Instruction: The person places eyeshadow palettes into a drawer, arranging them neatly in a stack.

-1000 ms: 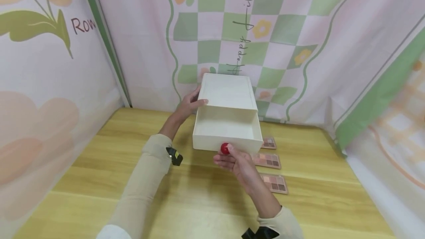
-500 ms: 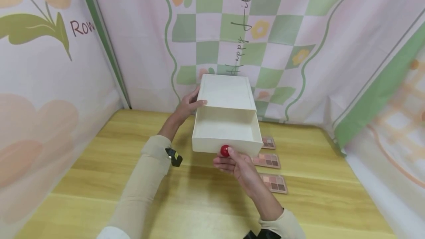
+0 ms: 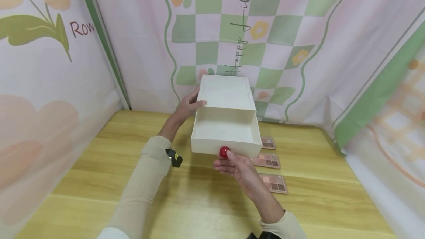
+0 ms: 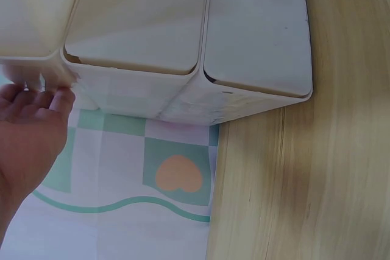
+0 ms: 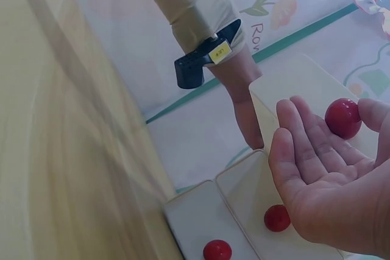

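Observation:
A white drawer cabinet (image 3: 227, 92) stands against the back curtain, its top drawer (image 3: 206, 146) slid out with nothing visible inside. My right hand (image 3: 244, 170) pinches the red round knob (image 3: 224, 152) on the drawer's front, thumb on the near side and fingers under it. Flat along the cabinet's left side lies my left hand (image 3: 186, 110), its thumb over the top's front corner. In the left wrist view the fingertips (image 4: 62, 98) touch the side of the top section. Two lower drawers show in the right wrist view, with a middle knob (image 5: 277, 218) and a bottom knob (image 5: 217, 251).
Three eyeshadow palettes, the near palette (image 3: 273, 183), the middle palette (image 3: 268, 160) and the far palette (image 3: 268, 143), lie in a row right of the cabinet. Everything stands on a wooden table (image 3: 83, 183). Printed curtains (image 3: 146, 47) close in the back and sides.
The top drawer has slid slightly further out toward me, with my right hand moving along on its knob. My left hand stays at the cabinet's side.

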A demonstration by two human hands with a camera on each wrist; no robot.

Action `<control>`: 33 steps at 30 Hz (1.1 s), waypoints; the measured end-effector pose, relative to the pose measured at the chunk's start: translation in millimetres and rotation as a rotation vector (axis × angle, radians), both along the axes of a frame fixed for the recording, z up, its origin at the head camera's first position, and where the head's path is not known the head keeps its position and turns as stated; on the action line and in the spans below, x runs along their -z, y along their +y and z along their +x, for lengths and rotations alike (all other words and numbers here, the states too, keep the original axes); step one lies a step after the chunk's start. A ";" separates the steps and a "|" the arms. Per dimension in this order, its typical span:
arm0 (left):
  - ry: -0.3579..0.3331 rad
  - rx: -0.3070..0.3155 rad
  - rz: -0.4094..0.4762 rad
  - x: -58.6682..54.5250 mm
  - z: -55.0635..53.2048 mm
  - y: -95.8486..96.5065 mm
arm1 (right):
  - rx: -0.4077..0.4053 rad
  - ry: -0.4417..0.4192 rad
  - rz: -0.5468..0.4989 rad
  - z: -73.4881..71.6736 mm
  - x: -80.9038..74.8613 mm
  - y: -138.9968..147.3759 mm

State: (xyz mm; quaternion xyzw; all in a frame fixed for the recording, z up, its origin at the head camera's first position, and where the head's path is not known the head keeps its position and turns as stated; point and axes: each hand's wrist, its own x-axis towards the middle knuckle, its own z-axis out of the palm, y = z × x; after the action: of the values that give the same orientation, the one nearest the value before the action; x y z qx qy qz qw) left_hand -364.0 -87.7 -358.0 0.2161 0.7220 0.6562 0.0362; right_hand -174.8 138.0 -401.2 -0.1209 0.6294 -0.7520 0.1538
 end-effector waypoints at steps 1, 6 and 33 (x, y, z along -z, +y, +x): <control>0.002 0.001 -0.001 -0.1 0.1 0.3 | -0.002 0.001 -0.004 0.6 0.1 -0.2; 0.002 0.005 0.012 -1.6 1.3 0.8 | -0.013 0.012 -0.015 3.6 0.4 -0.7; -0.001 0.018 0.027 -0.4 1.6 0.5 | -0.090 0.111 0.048 14.1 3.1 11.1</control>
State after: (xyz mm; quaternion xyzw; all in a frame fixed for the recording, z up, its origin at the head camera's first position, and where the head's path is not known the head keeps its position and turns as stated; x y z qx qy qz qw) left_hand -362.5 -87.2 -357.6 0.2227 0.7113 0.6655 0.0394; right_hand -160.7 149.1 -404.3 -0.1870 0.6488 -0.7211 0.1552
